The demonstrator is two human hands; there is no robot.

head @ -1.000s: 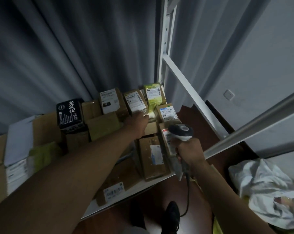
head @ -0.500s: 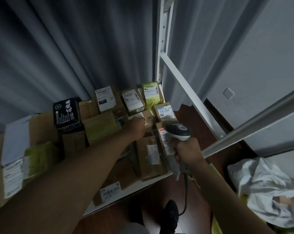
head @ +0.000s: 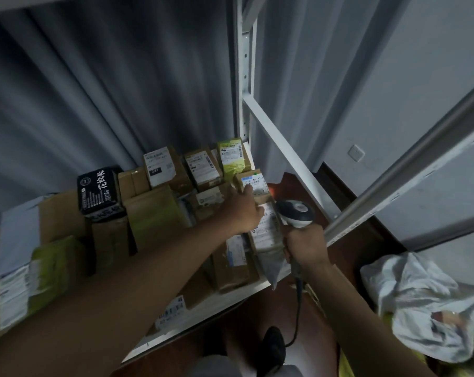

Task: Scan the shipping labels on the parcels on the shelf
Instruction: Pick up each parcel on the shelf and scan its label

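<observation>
Several brown cardboard parcels with white shipping labels lie packed on the white metal shelf (head: 230, 297). My left hand (head: 242, 212) reaches across them and holds the left edge of a small brown parcel (head: 254, 185) with a blue-topped label, near the shelf's right end. My right hand (head: 306, 247) grips the handle of a corded barcode scanner (head: 295, 213), whose black-and-white head sits just right of that parcel. A reddish glow shows beside the label. Another labelled parcel (head: 267, 231) lies between the two hands.
A black box (head: 98, 190) with white characters stands at the back left, and a green-labelled parcel (head: 230, 156) sits at the back right. The shelf's upright post (head: 244, 77) and slanted rail (head: 409, 164) frame the right side. Crumpled white plastic (head: 426, 303) lies on the floor.
My left hand has moved right, from a parcel in the middle of the shelf to the blue-topped labelled parcel. The scanner hand has stayed in nearly the same place.
</observation>
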